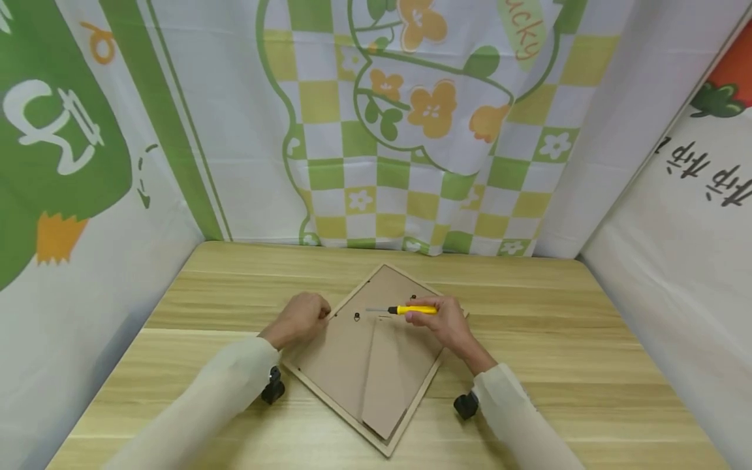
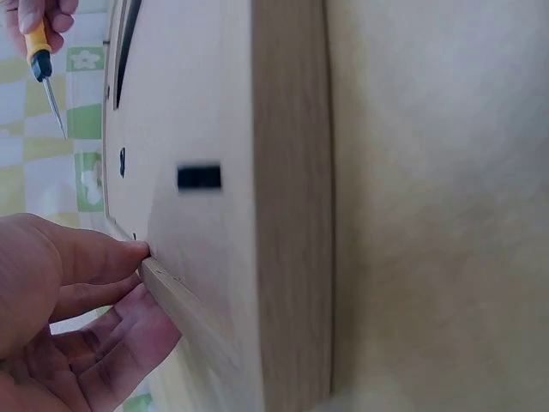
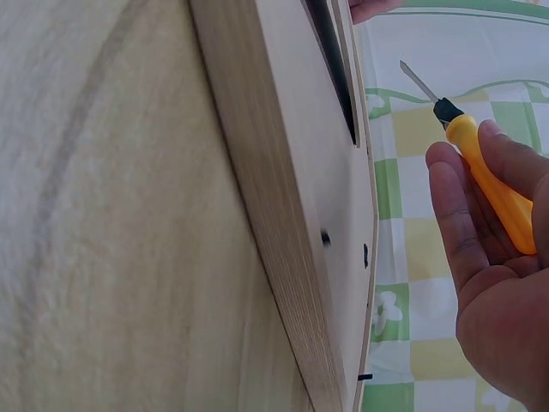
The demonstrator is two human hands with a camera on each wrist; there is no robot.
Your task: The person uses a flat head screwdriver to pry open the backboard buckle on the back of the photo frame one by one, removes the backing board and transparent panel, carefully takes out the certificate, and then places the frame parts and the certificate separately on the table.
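A wooden picture frame (image 1: 435, 375) lies back side up on the table, turned so that one corner points towards me. Its brown backing board (image 1: 335, 359) carries a cardboard stand leg (image 1: 384, 385), lying flat. My left hand (image 1: 302, 316) pinches the frame's edge near the left corner, between fingers and thumb in the left wrist view. In my right hand (image 1: 443, 323) is a yellow-handled screwdriver (image 3: 493, 189), held above the board with its shaft pointing left. A small black hanging hook (image 1: 356, 316) sits close to the tip in the head view; a gap shows between screwdriver and board.
Small black tabs line the backing's edge; one tab (image 3: 365, 377) sticks out in the right wrist view. The wood-grain table (image 1: 564, 339) meets a patterned cloth (image 1: 405, 196) at its back, with printed cloth at both sides.
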